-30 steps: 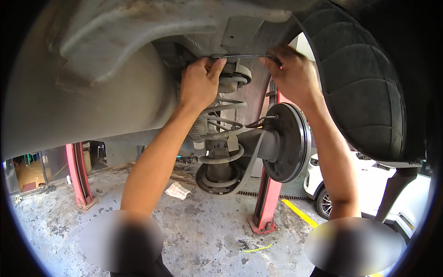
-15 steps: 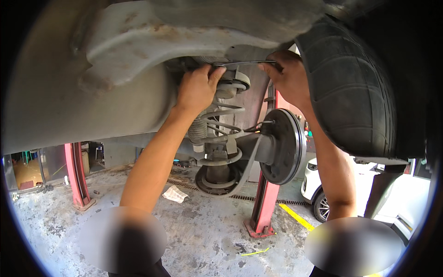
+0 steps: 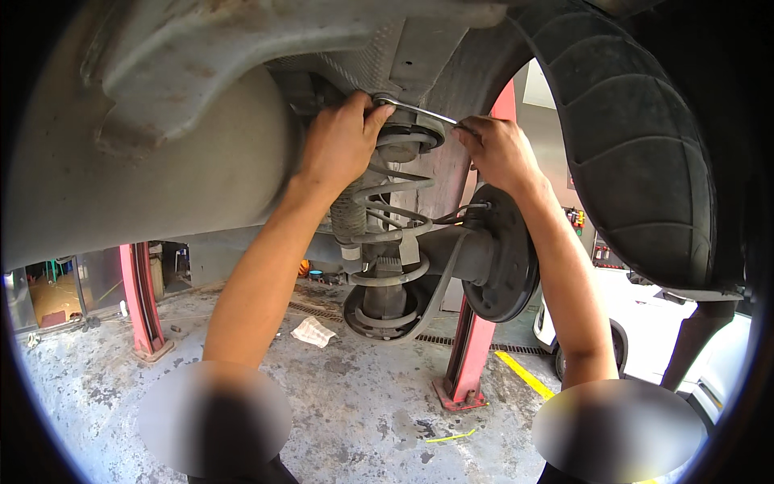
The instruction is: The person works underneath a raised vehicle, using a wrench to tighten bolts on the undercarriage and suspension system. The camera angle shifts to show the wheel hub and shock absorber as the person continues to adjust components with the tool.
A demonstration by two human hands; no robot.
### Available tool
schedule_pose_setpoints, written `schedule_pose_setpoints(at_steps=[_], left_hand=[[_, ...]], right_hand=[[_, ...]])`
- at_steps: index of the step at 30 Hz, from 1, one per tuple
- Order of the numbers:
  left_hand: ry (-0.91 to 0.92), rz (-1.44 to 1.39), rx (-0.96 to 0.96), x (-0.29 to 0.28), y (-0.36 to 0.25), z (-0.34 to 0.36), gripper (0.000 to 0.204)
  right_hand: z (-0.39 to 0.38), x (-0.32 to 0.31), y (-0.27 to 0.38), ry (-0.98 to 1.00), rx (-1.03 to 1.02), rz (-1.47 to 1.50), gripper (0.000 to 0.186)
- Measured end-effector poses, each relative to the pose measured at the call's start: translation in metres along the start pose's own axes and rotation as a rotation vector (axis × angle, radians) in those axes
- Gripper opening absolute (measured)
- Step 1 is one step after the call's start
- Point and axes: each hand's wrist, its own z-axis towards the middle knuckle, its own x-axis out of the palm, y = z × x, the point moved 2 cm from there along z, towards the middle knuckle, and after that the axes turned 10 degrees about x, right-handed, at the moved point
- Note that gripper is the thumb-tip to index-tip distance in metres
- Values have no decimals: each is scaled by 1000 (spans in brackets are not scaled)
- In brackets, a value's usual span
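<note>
I look up under a raised car. A slim metal wrench (image 3: pixel 415 109) lies across the top mount of the coil spring (image 3: pixel 387 206). My left hand (image 3: pixel 339 141) grips the wrench's ring end at the spring's top. My right hand (image 3: pixel 496 149) is closed around the other end of the wrench, just above the black brake drum (image 3: pixel 504 258). Below the spring sits the strut's lower seat (image 3: pixel 387 302).
A grey underbody panel (image 3: pixel 161 153) fills the upper left and a black wheel-arch liner (image 3: pixel 637 145) curves at the right. Red lift posts (image 3: pixel 141 298) (image 3: pixel 468 355) stand on the stained concrete floor, with a crumpled rag (image 3: pixel 313 331) between them. A white car (image 3: pixel 645 323) is parked at right.
Both hands and the wrench have stayed on the spring's top mount. The right hand has swung its wrench end down a little, and my view has shifted closer.
</note>
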Motion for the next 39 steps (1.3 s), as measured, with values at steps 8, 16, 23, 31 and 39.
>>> schedule_pose_setpoints(at_steps=[8,16,23,31,39], left_hand=[[14,53,-21,5,5,-1,40],[18,101,57,5,9,-2,41],[14,-7,46,1,5,1,38],[21,70,6,1,4,0,44],[35,34,37,7,8,-3,46]], right_hand=[[8,-54,14,-49,-106,3,26],[5,-79,74,-212,10,39,22],[-1,-22,-4,30,38,37,24],[19,-41,-1,-44,-20,54,25],[-3,-75,76,-295,-98,215,22]])
